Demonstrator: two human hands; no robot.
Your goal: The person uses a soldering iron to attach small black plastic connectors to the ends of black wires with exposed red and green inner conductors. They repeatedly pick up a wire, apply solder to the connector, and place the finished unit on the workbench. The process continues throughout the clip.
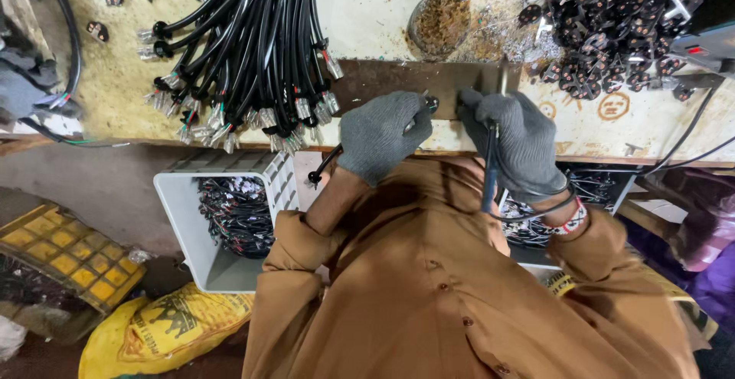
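Observation:
Both my hands wear grey knit gloves and meet at the bench's front edge, on a brown metal plate (pixel 398 76). My left hand (pixel 380 134) is closed around a thin black cable (pixel 325 166) that trails down to the left, with a small round black plug piece (pixel 432 102) at its fingertips. My right hand (pixel 519 143) grips a dark tool handle (pixel 490 168) that points down toward my brown jacket, and a black cord loops around that wrist.
A thick bundle of black cables with metal-crimped ends (pixel 245 57) lies on the bench at left. A heap of black plug parts (pixel 612 19) sits at the back right, a round dish of small brass bits (pixel 438 21) behind the plate. A white crate (pixel 200 250) of cables stands below.

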